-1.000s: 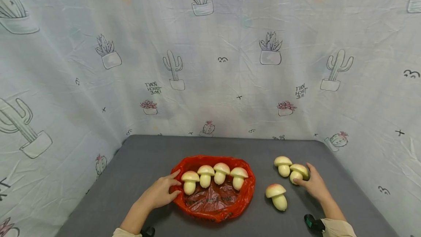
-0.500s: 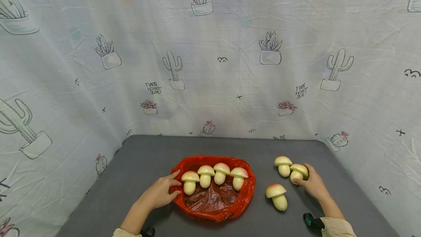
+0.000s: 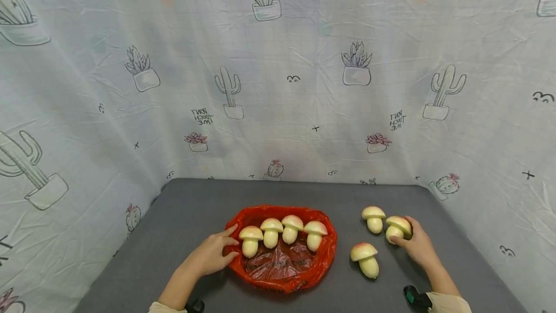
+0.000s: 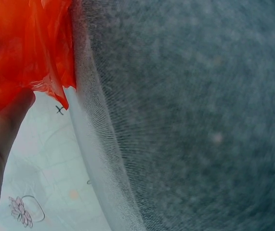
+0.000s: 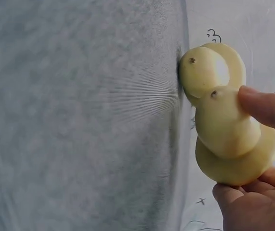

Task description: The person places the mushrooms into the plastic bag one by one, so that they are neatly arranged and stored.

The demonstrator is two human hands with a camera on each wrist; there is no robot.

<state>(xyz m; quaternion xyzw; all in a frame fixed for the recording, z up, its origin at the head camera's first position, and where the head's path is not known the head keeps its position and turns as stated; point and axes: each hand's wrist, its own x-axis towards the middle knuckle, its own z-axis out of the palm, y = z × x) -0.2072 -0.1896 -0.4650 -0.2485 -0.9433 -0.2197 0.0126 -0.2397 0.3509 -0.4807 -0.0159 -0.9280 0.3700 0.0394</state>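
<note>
My right hand (image 3: 420,245) pinches a toy mushroom (image 3: 397,229) with a cream stem and pink-tinged cap. In the right wrist view the thumb presses the stem of this mushroom (image 5: 226,125) and the fingers lie under its cap. A second mushroom (image 3: 374,219) sits just left of it, and a third mushroom (image 3: 366,260) lies nearer the front. On the left, my left hand (image 3: 214,253) grips the rim of a red plastic bag (image 3: 282,285), rolled open like a bowl. The left wrist view shows the thumb against the red plastic (image 4: 29,57).
Inside the bag several mushrooms stand in a row, among them a mushroom (image 3: 316,235) at the right end. The dark grey table (image 3: 195,197) is walled by a pale cactus-print curtain (image 3: 278,110) at the back and both sides.
My right hand has moved slightly right with its mushroom, opening a small gap from the mushroom to its left. The left hand and the bag have stayed put.
</note>
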